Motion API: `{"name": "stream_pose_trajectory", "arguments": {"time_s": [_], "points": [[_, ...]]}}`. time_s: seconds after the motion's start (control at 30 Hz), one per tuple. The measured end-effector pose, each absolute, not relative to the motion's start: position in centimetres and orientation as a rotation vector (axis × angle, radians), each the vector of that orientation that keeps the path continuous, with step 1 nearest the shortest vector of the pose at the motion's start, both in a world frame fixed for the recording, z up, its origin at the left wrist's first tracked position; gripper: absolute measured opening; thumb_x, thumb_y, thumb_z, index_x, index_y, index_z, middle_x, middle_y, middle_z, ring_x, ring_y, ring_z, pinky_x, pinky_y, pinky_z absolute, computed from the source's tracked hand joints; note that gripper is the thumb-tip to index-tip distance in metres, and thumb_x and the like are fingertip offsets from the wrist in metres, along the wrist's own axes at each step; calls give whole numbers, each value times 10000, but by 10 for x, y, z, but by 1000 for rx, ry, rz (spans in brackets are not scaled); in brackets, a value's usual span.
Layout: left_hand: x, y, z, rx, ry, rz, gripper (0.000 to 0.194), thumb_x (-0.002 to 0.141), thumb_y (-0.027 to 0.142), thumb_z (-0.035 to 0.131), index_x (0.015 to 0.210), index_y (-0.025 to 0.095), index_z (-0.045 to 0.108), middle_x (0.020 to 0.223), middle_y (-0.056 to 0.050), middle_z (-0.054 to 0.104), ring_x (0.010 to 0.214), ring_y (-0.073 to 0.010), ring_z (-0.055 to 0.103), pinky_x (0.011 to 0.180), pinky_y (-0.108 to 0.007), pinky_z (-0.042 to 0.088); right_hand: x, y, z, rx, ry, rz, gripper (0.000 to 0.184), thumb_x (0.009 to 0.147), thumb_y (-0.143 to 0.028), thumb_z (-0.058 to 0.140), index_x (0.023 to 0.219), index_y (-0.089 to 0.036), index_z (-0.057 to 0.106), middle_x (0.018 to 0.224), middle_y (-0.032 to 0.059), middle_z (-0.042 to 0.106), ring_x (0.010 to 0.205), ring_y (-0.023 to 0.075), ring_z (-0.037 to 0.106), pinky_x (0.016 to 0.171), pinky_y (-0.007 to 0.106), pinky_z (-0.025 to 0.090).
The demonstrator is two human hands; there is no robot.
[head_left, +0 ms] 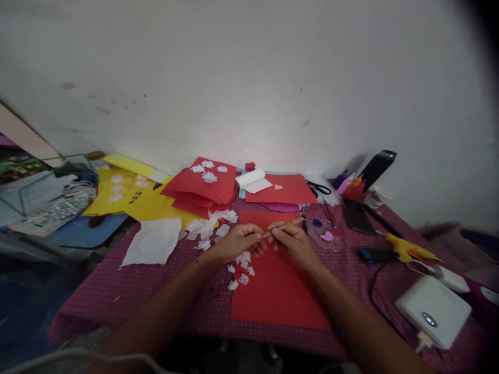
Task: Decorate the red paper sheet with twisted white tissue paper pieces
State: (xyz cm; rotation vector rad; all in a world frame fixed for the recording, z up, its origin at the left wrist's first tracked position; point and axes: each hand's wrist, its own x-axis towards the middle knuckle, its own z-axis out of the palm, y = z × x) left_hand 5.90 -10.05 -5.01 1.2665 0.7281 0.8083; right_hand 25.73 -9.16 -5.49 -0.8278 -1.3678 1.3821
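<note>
A thin light-brown wooden stick (293, 223) is held over the red paper sheet (280, 291). My right hand (294, 243) grips it between thumb and fingers near its middle. At its lower-left end, the thumb and fingers of my left hand (241, 241) are pinched together. Small torn pieces of white paper (244, 279) lie below my left hand at the sheet's left edge. More white scraps (202, 228) are scattered further left on the checked tablecloth (156, 296). What my right fingertips do behind the stick is hidden.
Red cards with white flowers (216, 179) and yellow sheets (146, 200) lie back left. Behind the hands is a white paper roll (251, 179). A paint palette (327, 236), phone (358, 217), yellow glue gun (405, 246), black bottle (378, 169) and white box (432, 309) stand or lie right.
</note>
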Motion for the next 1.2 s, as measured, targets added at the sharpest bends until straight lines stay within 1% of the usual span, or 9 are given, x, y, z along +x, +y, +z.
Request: {"name": "stream_pose_trajectory", "arguments": {"time_s": [0.33, 0.53, 0.6, 0.7, 0.77, 0.87, 1.0, 1.1, 1.2], "points": [[58, -98, -50, 1242, 804, 804, 284, 843, 372, 624, 975, 123, 590, 818, -74, 692, 650, -127, 643, 635, -262, 504, 261, -89, -55, -869, -1153, 1329, 171, 816, -342, 698, 877, -183, 695, 644, -1, 628, 504, 111, 525, 484, 242, 390], [29, -96, -29, 1591, 970, 709, 231, 870, 345, 562, 930, 137, 644, 792, -46, 693, 647, -122, 631, 604, -227, 484, 265, -84, -53, -912, -1054, 1269, 162, 793, -334, 702, 829, -176, 687, 610, -7, 600, 484, 111, 494, 457, 243, 359], [18, -99, -16, 1819, 899, 506, 254, 880, 369, 565, 881, 154, 700, 815, -50, 718, 728, -141, 654, 652, -226, 489, 265, -85, -52, -919, -1061, 1278, 165, 790, -336, 701, 824, -175, 684, 610, -5, 595, 491, 116, 496, 460, 246, 360], [10, -103, -4, 1878, 808, 369, 289, 919, 386, 521, 979, 198, 732, 976, -68, 747, 897, -172, 682, 778, -257, 509, 263, -86, -51, -929, -1079, 1288, 167, 788, -337, 700, 821, -175, 680, 611, -4, 590, 492, 120, 496, 464, 251, 362], [8, -102, -3, 1839, 864, 490, 318, 938, 387, 486, 1047, 198, 717, 1027, -86, 740, 932, -173, 684, 814, -272, 513, 263, -86, -51, -927, -1094, 1279, 165, 788, -334, 698, 823, -174, 681, 622, -2, 592, 493, 119, 496, 467, 252, 363], [5, -92, -8, 1745, 1054, 837, 332, 921, 387, 504, 1105, 172, 677, 984, -93, 738, 883, -168, 687, 797, -284, 521, 263, -87, -51, -929, -1111, 1265, 162, 784, -334, 700, 823, -178, 680, 627, -3, 594, 491, 117, 493, 466, 254, 362], [-9, -76, -20, 1673, 1499, 1135, 295, 869, 360, 545, 1052, 166, 673, 911, -61, 733, 786, -178, 671, 716, -284, 515, 263, -87, -51, -920, -1105, 1284, 174, 770, -330, 715, 866, -193, 667, 618, -12, 592, 498, 122, 498, 466, 253, 363], [-17, -68, -30, 1983, 1768, 1012, 232, 857, 278, 535, 995, 186, 698, 971, -59, 728, 894, -204, 655, 790, -302, 488, 263, -87, -51, -912, -1114, 1296, 178, 767, -331, 718, 870, -195, 664, 630, -11, 596, 512, 122, 503, 475, 252, 375], [-15, -64, -42, 2273, 1801, 818, 270, 879, 198, 468, 1016, 170, 698, 1045, -89, 710, 973, -218, 634, 882, -330, 464, 263, -87, -51, -924, -1139, 1301, 174, 762, -333, 723, 850, -194, 665, 634, -10, 596, 517, 121, 503, 482, 252, 384]]}}
